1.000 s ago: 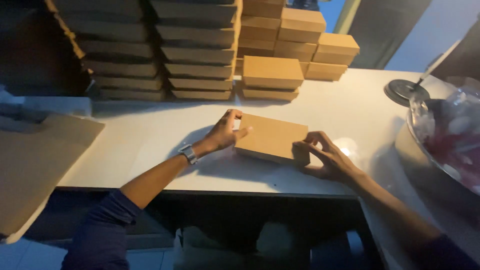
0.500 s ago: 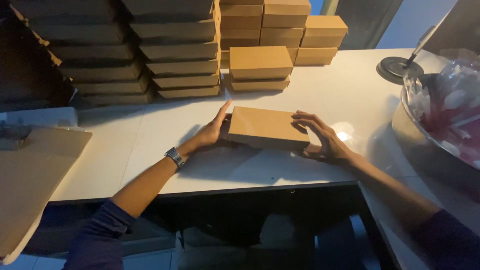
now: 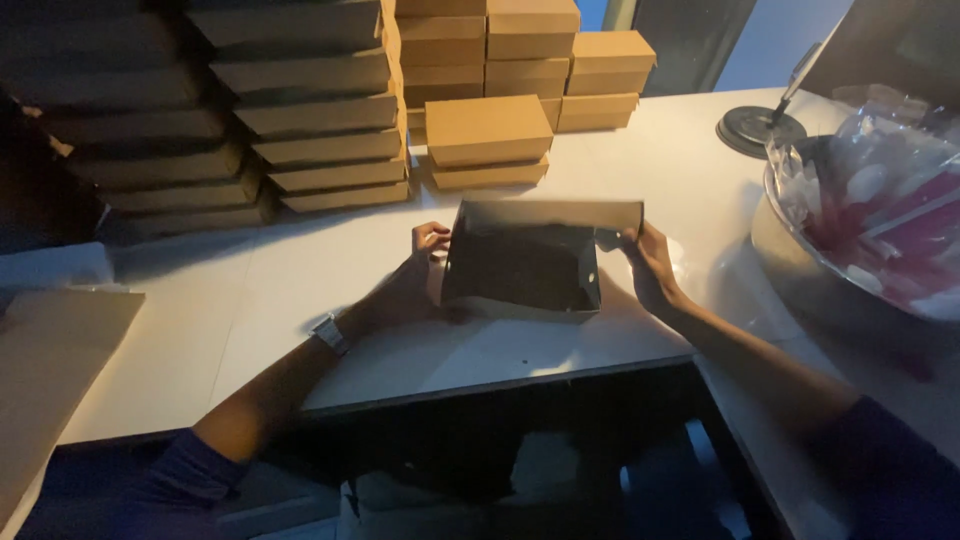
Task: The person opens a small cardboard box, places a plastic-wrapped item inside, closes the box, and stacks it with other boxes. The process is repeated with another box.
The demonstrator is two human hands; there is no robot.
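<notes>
A: Cardboard everywhere. What are the hands on?

B: Both are on the open kraft box (image 3: 525, 262) at the middle of the white table (image 3: 250, 300). The left hand (image 3: 415, 275) is curled against its 9 o'clock wall, thumb and fingers pinching the edge. The right hand (image 3: 648, 265) grips the 3 o'clock corner, fingers wrapped over the rim near the raised lid flap (image 3: 545, 213).

A: Why hold it from both sides?

B: My guess is that it keeps the thin walls square and the box steady while the flap stands up at 12 o'clock. The dark inside faces the camera, and I see nothing in it.

A: And around it?

B: Closed boxes (image 3: 487, 130) of the same kind sit stacked at 12 o'clock, with taller dark stacks (image 3: 300, 110) towards 10 o'clock. A large bowl of wrapped items (image 3: 860, 215) stands at 3 o'clock, a round lamp base (image 3: 760, 130) at 2 o'clock, and a flat brown sheet (image 3: 50, 380) lies at 8 o'clock.

A: What differs from half a second back?

B: Then the box was closed, with its plain lid on top and both hands laid flat along its sides. Now the lid is lifted and the fingers have moved onto the rim. It sits at much the same place on the table.
</notes>
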